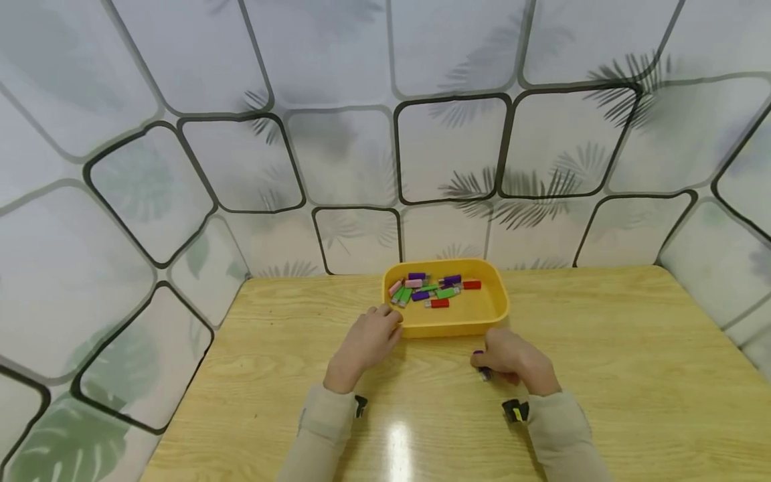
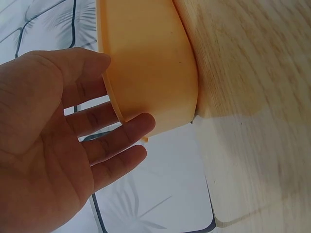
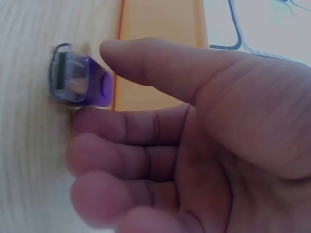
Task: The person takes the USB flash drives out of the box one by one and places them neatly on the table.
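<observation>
At the front left corner of a yellow plastic tray (image 1: 452, 329), my left hand (image 1: 372, 335) holds the rim. In the left wrist view its thumb tip lies at the rim, and two fingertips are hidden behind the wall (image 2: 150, 58). My right hand (image 1: 515, 355) pinches a purple USB flash drive (image 3: 99, 87) between thumb and index finger, just in front of the tray. The drive's clear cap end points away from the fingers; its other three fingers are curled. Several purple, green, pink and red USB drives (image 1: 440, 303) lie mixed in the tray, mostly toward its left and back.
The tray stands near the back of a light wooden table (image 1: 289, 348), close to a patterned wall covering (image 1: 346, 154). Dark wrist devices (image 1: 515, 410) show at both sleeves. A bright reflection lies on the tabletop between the forearms.
</observation>
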{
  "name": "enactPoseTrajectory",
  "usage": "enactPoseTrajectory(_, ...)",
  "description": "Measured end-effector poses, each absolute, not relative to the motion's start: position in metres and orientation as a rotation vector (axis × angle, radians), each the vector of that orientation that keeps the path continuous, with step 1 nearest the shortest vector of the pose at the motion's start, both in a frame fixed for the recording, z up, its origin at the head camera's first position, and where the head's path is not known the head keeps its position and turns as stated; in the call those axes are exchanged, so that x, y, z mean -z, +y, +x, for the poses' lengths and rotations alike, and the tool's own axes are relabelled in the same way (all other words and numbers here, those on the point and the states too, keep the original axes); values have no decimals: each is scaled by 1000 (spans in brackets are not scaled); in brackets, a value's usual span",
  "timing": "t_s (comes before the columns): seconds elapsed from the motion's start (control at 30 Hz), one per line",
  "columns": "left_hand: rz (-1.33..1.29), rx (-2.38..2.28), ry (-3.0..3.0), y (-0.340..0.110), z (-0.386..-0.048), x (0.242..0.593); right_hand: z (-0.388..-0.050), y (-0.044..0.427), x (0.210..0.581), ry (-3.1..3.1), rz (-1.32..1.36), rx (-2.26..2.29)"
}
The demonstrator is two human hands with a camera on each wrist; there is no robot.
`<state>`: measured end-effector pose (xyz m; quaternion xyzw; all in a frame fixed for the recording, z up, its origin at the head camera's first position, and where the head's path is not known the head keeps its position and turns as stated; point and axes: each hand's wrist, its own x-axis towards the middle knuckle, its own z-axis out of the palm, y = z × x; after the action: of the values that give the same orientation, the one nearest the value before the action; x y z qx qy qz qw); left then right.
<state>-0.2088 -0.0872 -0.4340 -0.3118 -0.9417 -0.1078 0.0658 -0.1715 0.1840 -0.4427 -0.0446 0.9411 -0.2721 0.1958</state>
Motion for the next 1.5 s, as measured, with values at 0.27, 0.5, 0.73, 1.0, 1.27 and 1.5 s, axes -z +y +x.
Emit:
enactPoseTrajectory(0.27, -920, 368, -2846, -82, -209, 435, -166, 195, 418, 2679, -102, 773)
enactPoseTrajectory(0.5, -885, 418, -2911, -85, -209, 434, -174, 196, 410, 2917, -203, 809)
enactPoseTrajectory(0.73, -913, 411, -2867, -87, -214, 430, -197, 184, 406, 3049, -169, 943)
enactPoseTrajectory(1.0, -967, 352, -2822, -83, -208, 436, -235, 169, 409, 3039, -255, 757)
enactPoseTrajectory(1.27, -972, 295, -2860, -80, -208, 435, -263, 154, 423, 2936, -221, 577)
enactPoseTrajectory(1.5, -969, 260, -2920, -78, -206, 436, -279, 149, 446, 2885, -207, 428)
